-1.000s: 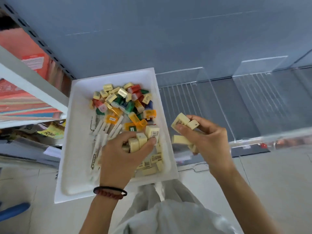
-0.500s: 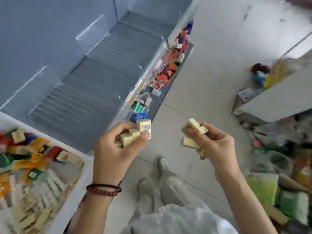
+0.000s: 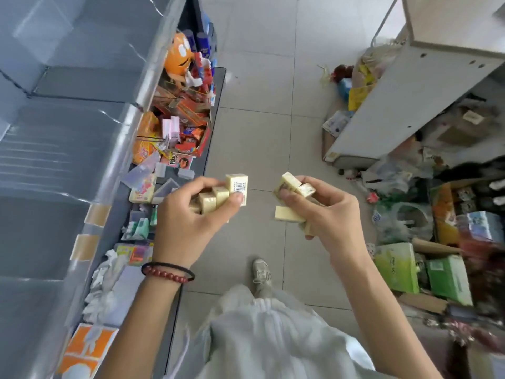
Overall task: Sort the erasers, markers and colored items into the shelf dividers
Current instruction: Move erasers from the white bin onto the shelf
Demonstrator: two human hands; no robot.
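Now erasers (image 3: 236,187) over the floor (image 3: 262,132)

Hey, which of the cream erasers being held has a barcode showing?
The eraser sticking up highest from the left grip; only it shows a white barcode label.

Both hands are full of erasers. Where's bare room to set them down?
The gray shelf compartments behind the clear front rail are bare. The tiled floor down the aisle is also open. Crowded: the snack boxes below that rail, and the bags and boxes heaped at right.
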